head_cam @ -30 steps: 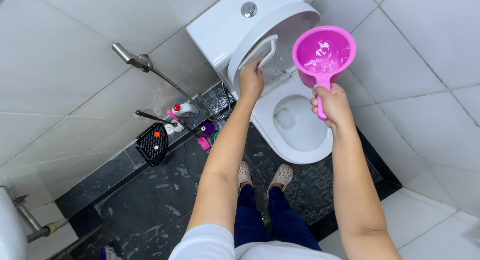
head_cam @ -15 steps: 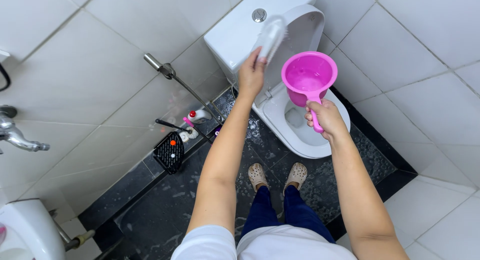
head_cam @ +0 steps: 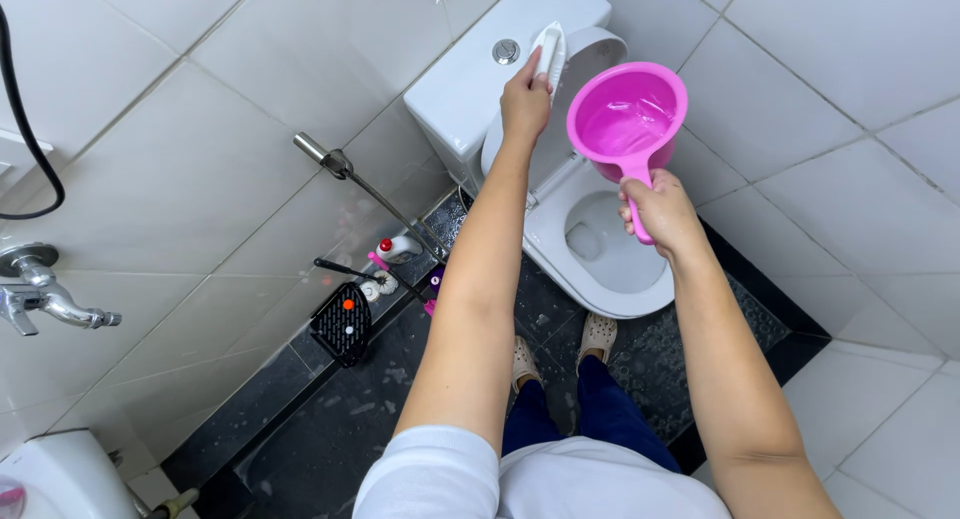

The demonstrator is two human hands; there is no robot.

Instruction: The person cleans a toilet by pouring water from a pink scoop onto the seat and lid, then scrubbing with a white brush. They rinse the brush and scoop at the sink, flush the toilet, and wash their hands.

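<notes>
Hidden or cut off: brush [head_cam: 549, 51] bristles not visible, only its white back and edge show; left fingers partly behind the brush. Scoop [head_cam: 628, 113] handle mostly inside the right fist, its tip showing below. Tap [head_cam: 45, 294] and a white fixture [head_cam: 60, 474] at the left edge are cropped. Small items on the floor [head_cam: 340, 429] by the wall are too small to identify beyond a red-capped bottle [head_cam: 398, 247] and a black perforated caddy [head_cam: 342, 323].

Left hand [head_cam: 525, 101]: grip closed on the brush, fingers curled over its lower end; brush stands on edge against the raised lid [head_cam: 590, 59], just beside the cistern [head_cam: 480, 74].

Right hand [head_cam: 660, 211]: grip closed round the scoop handle; the bowl of the scoop sits above and ahead of the fist, held over the toilet [head_cam: 600, 249], tilted toward the lid, well clear of the rim.

Materials and shapes: scoop, glossy pink plastic, round deep bowl, straight handle, liquid inside. Brush, white plastic, elongated oval. Toilet and cistern, smooth white ceramic, round chrome button [head_cam: 506, 51] on top. Walls, large glossy white tiles. Floor, dark speckled stone, wet. Hose [head_cam: 370, 194], metal, angled along the wall. Feet in beige perforated clogs [head_cam: 598, 334]
</notes>
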